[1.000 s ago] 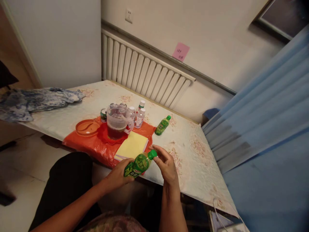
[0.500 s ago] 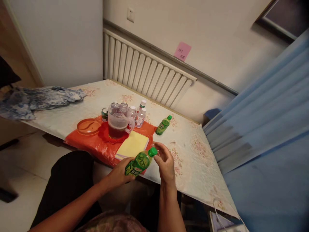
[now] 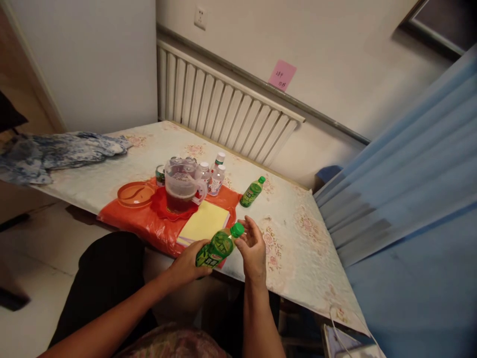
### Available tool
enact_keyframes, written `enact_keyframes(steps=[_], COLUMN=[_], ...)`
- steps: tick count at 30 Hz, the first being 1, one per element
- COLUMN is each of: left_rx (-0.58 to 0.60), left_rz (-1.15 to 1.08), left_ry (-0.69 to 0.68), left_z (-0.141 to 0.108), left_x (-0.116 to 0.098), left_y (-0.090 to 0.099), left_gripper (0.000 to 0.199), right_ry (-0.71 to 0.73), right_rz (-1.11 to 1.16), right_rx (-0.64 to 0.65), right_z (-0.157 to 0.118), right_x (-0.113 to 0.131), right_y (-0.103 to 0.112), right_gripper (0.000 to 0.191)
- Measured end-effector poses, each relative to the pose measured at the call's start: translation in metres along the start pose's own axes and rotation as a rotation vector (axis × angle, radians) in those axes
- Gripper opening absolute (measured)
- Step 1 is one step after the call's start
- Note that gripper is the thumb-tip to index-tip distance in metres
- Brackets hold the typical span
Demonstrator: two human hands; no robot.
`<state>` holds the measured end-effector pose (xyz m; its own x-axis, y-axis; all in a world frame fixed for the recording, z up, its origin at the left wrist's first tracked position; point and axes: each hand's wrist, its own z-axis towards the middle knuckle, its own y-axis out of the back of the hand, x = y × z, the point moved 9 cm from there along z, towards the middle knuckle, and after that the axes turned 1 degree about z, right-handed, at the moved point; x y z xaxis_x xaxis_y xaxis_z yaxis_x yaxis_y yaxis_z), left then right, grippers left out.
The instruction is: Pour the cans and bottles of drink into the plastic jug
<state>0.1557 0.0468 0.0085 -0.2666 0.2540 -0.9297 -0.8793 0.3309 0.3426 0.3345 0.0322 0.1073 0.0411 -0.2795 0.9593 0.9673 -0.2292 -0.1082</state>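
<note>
Low over the table's front edge, a green-labelled drink bottle [image 3: 215, 249] lies tilted in my left hand [image 3: 188, 261], its green cap [image 3: 237, 229] pointing up and to the right. The left fingers wrap round the lower body and hide part of it. My right hand [image 3: 254, 251] is curved beside the cap, thumb near the neck and fingers apart; whether it touches the bottle I cannot tell. Behind them a yellow paper pad [image 3: 204, 222] rests on a red plastic sheet [image 3: 130, 218]. A second green bottle [image 3: 252, 193] stands farther back.
A clear pitcher [image 3: 182, 186] of dark liquid stands on a red scalloped dish [image 3: 160, 206], with an orange lid [image 3: 136, 194] to its left. Small bottles [image 3: 216, 180] and cans are grouped behind. Patterned cloth [image 3: 78, 151] lies at left; a blue curtain [image 3: 402, 189] hangs at right.
The bottle in my left hand has shifted slightly up and right. My right hand has come closer to the cap, narrowing the gap. The view has moved a little.
</note>
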Motion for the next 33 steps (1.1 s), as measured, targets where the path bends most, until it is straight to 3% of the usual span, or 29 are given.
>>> enact_keyframes(steps=[5,9,14,19,24,28,33], left_rx=[0.009,-0.009,0.066,0.058,-0.102,-0.123,-0.135], left_rz=[-0.069,-0.085,-0.118,-0.025,0.375,0.466,0.593], left_ry=[0.007,-0.030,-0.063,-0.087,-0.088,-0.108,-0.121], left_z=[0.013,0.023,0.033,0.049,0.082,0.103,0.103], left_x=[-0.012,-0.019,-0.015,0.003,0.034,0.051,0.061], left_y=[0.002,0.000,-0.019,-0.029,-0.009,0.004,0.007], left_gripper=[0.069,0.070,0.073,0.079,0.049,0.037,0.034], right_ry=[-0.126,-0.186,-0.186,-0.156,-0.088,-0.083,-0.049], right_rz=[-0.020,-0.073,-0.104,-0.148,-0.260,-0.344,-0.336], right_rx=[0.105,0.227,0.191,0.083,-0.070,-0.180,-0.256], right_z=[-0.005,-0.012,-0.011,0.001,0.022,0.047,0.086], right_x=[-0.028,-0.038,-0.045,-0.047,-0.044,-0.044,-0.044], right_y=[-0.005,-0.018,-0.011,0.019,0.070,0.107,0.135], right_gripper=[0.076,0.064,0.055,0.051,0.046,0.042,0.043])
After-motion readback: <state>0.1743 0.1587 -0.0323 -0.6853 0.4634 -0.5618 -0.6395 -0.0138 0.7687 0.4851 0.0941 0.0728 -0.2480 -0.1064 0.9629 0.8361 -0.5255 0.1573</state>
